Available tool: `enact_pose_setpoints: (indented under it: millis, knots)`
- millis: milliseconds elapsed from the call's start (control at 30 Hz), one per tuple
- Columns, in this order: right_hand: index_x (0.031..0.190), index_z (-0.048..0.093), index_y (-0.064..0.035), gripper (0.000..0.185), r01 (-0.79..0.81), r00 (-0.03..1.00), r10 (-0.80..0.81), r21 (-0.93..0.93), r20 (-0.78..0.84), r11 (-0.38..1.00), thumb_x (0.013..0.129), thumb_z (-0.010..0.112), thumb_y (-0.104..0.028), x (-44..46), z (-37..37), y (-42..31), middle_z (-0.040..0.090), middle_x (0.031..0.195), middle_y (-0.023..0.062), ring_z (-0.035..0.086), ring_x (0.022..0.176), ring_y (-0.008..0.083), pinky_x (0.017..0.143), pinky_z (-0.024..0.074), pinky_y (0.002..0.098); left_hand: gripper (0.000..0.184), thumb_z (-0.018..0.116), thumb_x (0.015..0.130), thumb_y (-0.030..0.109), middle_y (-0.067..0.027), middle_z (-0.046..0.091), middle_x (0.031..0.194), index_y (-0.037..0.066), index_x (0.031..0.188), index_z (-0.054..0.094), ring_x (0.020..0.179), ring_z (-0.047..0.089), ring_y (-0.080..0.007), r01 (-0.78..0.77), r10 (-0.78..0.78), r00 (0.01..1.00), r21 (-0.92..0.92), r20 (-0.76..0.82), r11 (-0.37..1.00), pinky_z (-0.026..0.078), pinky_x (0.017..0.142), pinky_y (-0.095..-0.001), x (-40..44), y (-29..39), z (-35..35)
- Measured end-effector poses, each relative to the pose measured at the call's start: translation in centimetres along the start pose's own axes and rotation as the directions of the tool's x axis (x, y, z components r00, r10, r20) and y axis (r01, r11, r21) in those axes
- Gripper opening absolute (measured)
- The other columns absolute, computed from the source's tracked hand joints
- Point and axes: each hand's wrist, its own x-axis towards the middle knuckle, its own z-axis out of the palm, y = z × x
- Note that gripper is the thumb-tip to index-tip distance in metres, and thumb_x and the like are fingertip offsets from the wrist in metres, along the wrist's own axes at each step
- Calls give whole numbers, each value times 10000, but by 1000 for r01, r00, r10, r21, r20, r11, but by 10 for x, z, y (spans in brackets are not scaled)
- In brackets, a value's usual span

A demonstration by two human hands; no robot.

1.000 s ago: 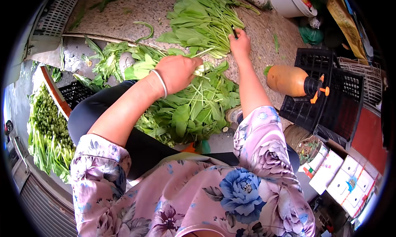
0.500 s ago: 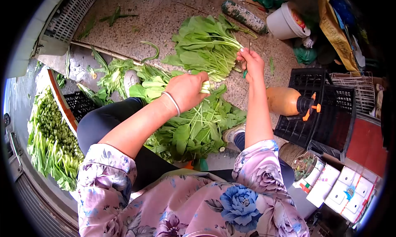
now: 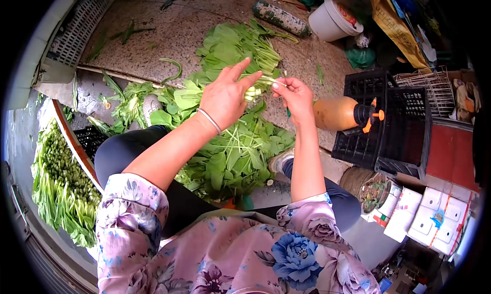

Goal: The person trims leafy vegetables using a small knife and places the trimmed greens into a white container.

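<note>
My left hand (image 3: 225, 97), with a bangle on the wrist, holds a bunch of leafy greens (image 3: 251, 93), its pale cut stems poking out past the palm. Two of its fingers are stretched out above the bunch. Just to the right, my right hand (image 3: 294, 97) pinches the stem end of a single leafy green (image 3: 268, 80), which reaches across to the left fingers. A small green object (image 3: 288, 112) shows under the right palm; its kind is unclear. Beyond both hands lies a pile of leafy greens (image 3: 225, 46), and a loose heap of greens (image 3: 238, 156) lies below them.
Packed greens (image 3: 64, 186) lie at far left behind a curved board edge. At right are an orange spray bottle (image 3: 335, 113), black crates (image 3: 404, 135) and white boxes (image 3: 437, 220). A white bucket (image 3: 330, 20) and a patterned cylinder (image 3: 281, 19) stand beyond the hands.
My right hand has come from the far pile back toward my left hand, bringing a leafy green. Two left fingers have stretched out from around the bunch. The view has shifted slightly.
</note>
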Motion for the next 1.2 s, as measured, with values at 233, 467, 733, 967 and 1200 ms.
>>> enact_pose_setpoints:
  millis: [233, 467, 733, 967, 1200]
  knots:
    - [898, 593, -1, 180, -6, 981, -26, 164, 194, 986, 756, 667, -84, -28, 18, -7, 613, 763, 45, 551, 610, 61, 414, 346, 153, 312, 638, 743, 103, -89, 630, 853, 104, 1051, 591, 743, 606, -202, 67, -31, 986, -223, 161, 973, 489, 681, -324, 4, -4, 6]
    - [901, 581, -13, 170, -26, 998, 2, 424, 57, 905, 832, 598, -168, -43, 29, 5, 579, 719, 27, 509, 591, 69, 456, 356, 173, 161, 602, 831, 159, -13, 595, 732, 16, 903, 584, 636, 510, -61, 429, -119, 886, -692, 449, 580, 453, 565, -224, 5, -12, 14]
    - [912, 532, -15, 280, -39, 984, -24, 344, 179, 938, 905, 471, -288, -66, 33, -5, 483, 697, 6, 364, 517, 49, 463, 292, 167, 177, 593, 839, 180, -43, 605, 767, 13, 888, 560, 677, 548, -84, 606, -145, 789, -716, 597, 346, 463, 565, -223, 7, -11, 4]
    - [1180, 518, -23, 357, -70, 989, 32, 266, 145, 961, 877, 537, -212, -71, 41, 13, 431, 624, -62, 316, 514, 12, 446, 240, 160, 148, 602, 830, 149, -37, 597, 739, 14, 874, 560, 645, 542, -89, 620, -131, 756, -637, 641, 458, 447, 534, -225, -1, -14, -1]
    - [1190, 511, -71, 363, -369, 925, 375, 88, -63, 925, 856, 565, -204, -43, 12, 84, 478, 633, -39, 367, 476, 18, 408, 267, 152, 162, 587, 839, 141, -32, 596, 720, -3, 907, 554, 633, 550, -89, 714, -257, 673, -520, 694, 468, 459, 534, -228, -22, -36, 5]
